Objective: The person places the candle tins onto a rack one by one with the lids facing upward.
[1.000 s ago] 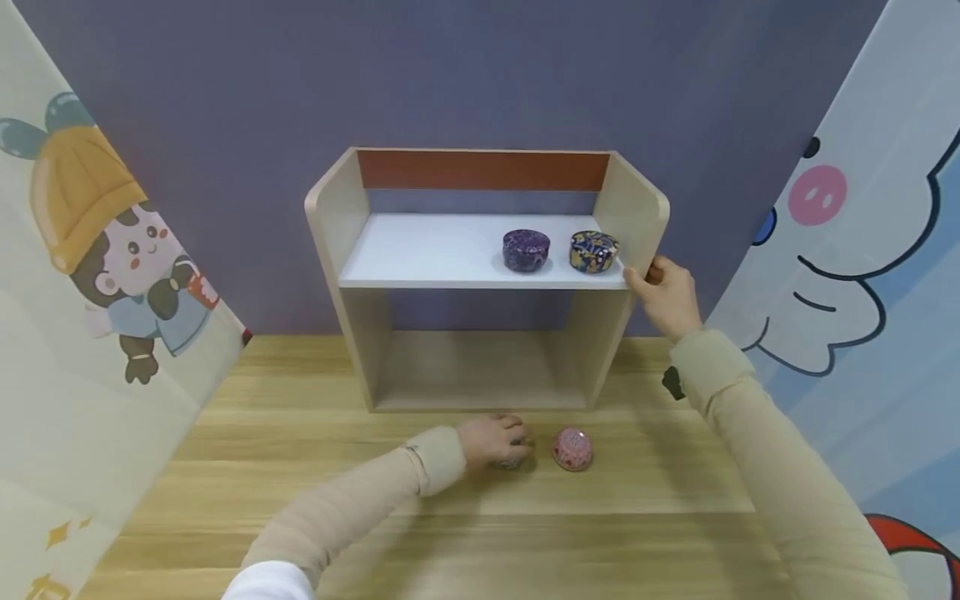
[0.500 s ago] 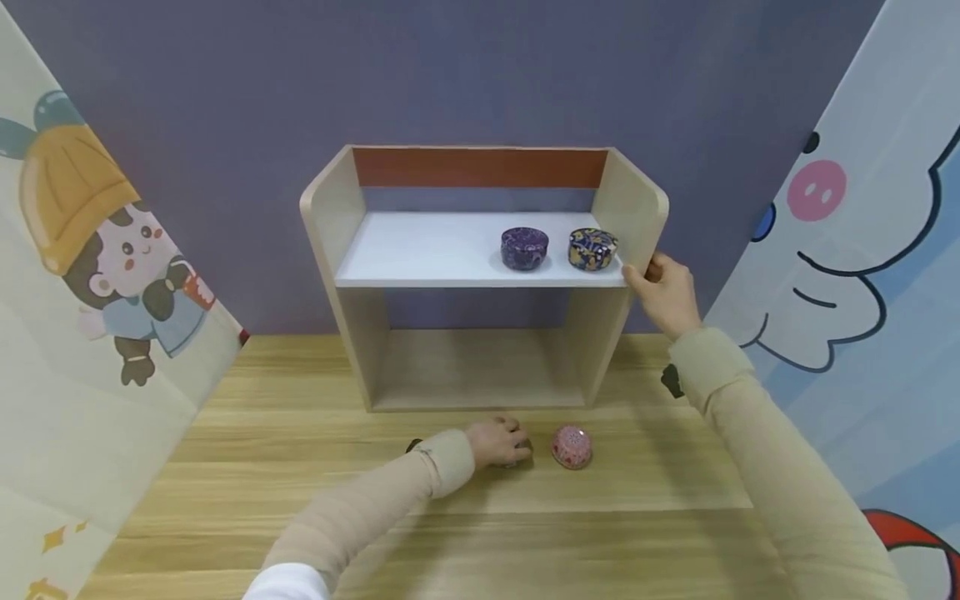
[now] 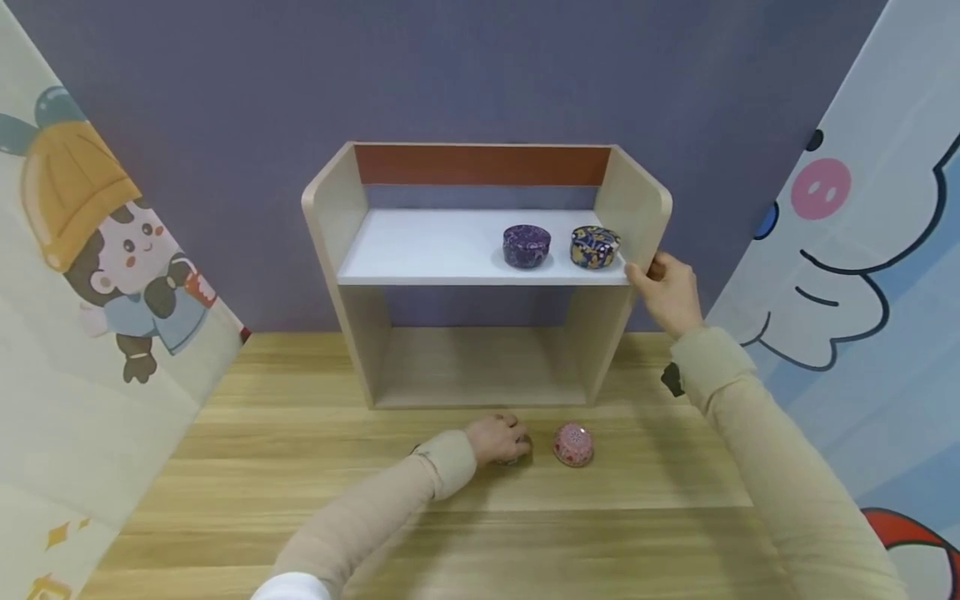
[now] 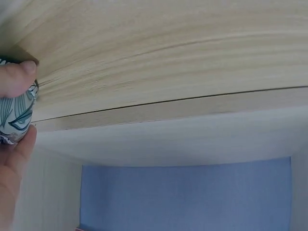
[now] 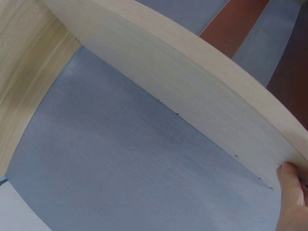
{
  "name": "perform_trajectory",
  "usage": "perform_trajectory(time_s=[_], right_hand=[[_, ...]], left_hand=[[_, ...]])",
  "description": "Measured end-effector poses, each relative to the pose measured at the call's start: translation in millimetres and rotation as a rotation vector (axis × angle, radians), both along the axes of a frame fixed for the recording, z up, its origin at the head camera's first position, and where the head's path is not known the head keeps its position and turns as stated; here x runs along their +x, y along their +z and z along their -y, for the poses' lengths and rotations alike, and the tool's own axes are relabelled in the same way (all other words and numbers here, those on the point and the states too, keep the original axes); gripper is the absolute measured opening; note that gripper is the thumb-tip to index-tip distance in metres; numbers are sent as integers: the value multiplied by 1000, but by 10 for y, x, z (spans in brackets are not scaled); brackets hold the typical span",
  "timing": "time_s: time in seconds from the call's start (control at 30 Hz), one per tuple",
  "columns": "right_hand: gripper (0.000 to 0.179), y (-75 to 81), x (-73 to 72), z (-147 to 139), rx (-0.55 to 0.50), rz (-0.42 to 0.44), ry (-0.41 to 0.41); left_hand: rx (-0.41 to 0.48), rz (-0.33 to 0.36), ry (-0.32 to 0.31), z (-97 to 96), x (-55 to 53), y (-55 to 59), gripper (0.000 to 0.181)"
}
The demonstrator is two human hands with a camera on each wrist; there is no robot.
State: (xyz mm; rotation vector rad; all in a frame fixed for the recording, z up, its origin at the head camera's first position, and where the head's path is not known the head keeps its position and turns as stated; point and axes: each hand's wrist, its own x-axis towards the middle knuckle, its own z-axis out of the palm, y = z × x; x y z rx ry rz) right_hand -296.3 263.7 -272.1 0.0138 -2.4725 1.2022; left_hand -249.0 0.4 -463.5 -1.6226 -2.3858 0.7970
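Observation:
In the head view my left hand (image 3: 497, 440) is low over the table, in front of the shelf unit, its fingers mostly covering a small tin. The left wrist view shows thumb and fingers gripping that round tin (image 4: 18, 114), white with green and dark leaf patterns. A pink patterned tin (image 3: 573, 444) sits on the table just to the right. My right hand (image 3: 670, 293) grips the front edge of the shelf unit's right side panel (image 5: 207, 82). On the white upper shelf (image 3: 427, 242) stand a purple tin (image 3: 527, 247) and a navy-and-gold tin (image 3: 595, 247).
The wooden shelf unit (image 3: 483, 407) stands at the back of the wood-grain table (image 3: 300, 400), against a grey-blue wall (image 3: 480, 75). Its lower compartment (image 3: 480, 358) faces forward. Cartoon-printed panels flank the table left and right.
My left hand and forearm have shifted slightly to the right, with the fingers covering more of the leaf-patterned tin. The right hand stays on the side panel.

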Motion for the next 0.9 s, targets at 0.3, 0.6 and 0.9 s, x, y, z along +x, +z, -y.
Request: perform_trajectory(time_s=[0.3,0.6,0.9], right_hand=[[50,12,8,6,-5,-1,7],[50,-23,-6,16,-8,8,9],[50,-17,-18,-2,-4,2,3]], left_hand=[[115,33,92,78,-62,91,53],[362,97,193,210,-100,192,59],[780,389,293,327,-99,334,68]])
